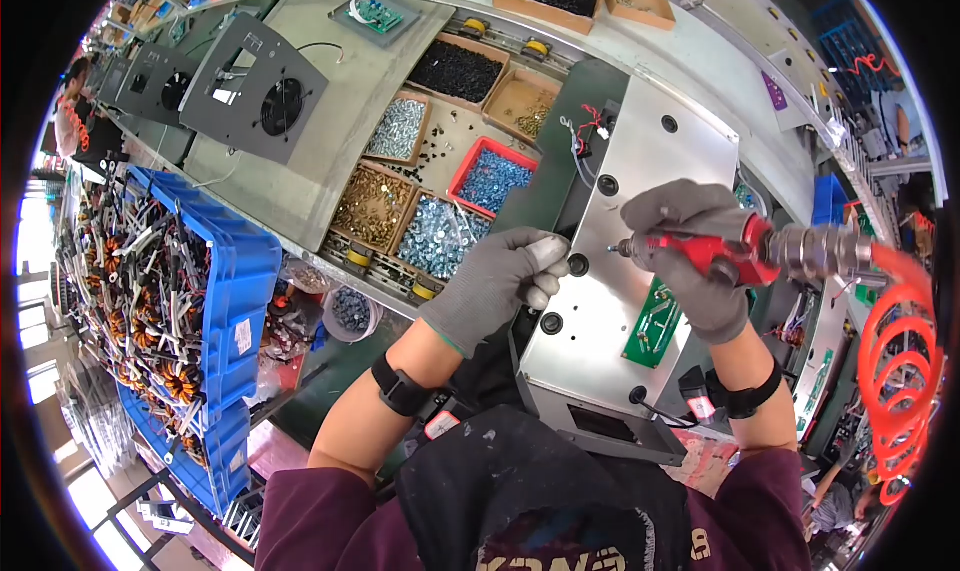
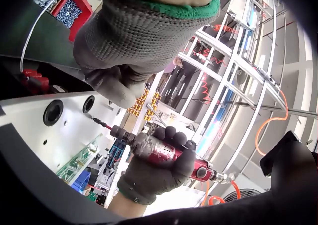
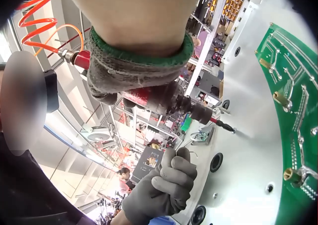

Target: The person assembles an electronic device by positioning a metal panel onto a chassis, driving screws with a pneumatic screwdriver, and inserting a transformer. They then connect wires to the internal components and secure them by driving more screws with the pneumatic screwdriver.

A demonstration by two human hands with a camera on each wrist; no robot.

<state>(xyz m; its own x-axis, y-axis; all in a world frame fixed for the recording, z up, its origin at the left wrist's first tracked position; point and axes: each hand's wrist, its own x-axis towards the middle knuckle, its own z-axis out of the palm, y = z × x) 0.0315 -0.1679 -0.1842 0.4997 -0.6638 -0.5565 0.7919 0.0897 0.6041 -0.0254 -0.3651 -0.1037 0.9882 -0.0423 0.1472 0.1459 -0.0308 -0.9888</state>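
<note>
My right hand (image 1: 690, 256) grips a red air screwdriver (image 1: 715, 246) with a coiled orange hose (image 1: 895, 361) at its rear. In the right wrist view its bit (image 3: 223, 125) points into the metal panel (image 3: 248, 155), tip right at a small screw or hole. Black grommets (image 1: 578, 264) and a green circuit board (image 1: 655, 323) sit on the panel. Gloved in grey like the right, my left hand (image 1: 500, 286) hovers at the panel's left edge, fingers curled and thumb against them. Nothing shows between those fingers.
Left of the panel stand boxes of screws and a red tray (image 1: 492, 176) of blue-toned fasteners. A blue crate (image 1: 235, 301) full of wired parts is at far left. Dark panels with fans (image 1: 260, 96) lie on the conveyor. Red wires (image 1: 592, 121) emerge beside the panel.
</note>
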